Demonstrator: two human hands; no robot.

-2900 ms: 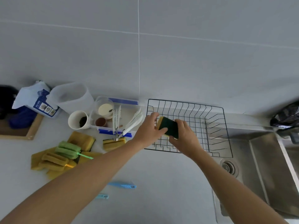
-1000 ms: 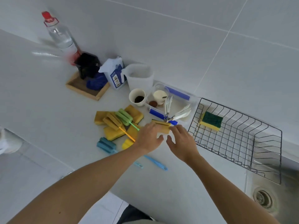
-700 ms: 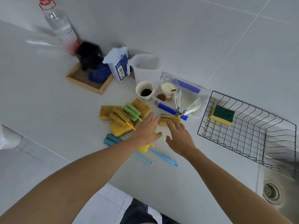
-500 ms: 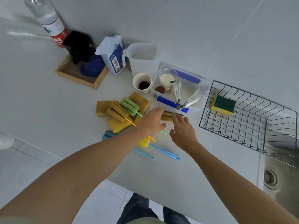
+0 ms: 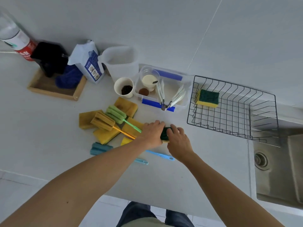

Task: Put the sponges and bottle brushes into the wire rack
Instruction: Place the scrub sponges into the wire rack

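While flat, green-faced sponge [image 5: 164, 135] between hands.

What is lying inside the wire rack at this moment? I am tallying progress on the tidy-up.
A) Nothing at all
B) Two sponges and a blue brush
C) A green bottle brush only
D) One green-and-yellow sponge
D: a single green-and-yellow sponge lies in the far left corner of the wire rack; the bottle brushes and the other sponges are on the counter.
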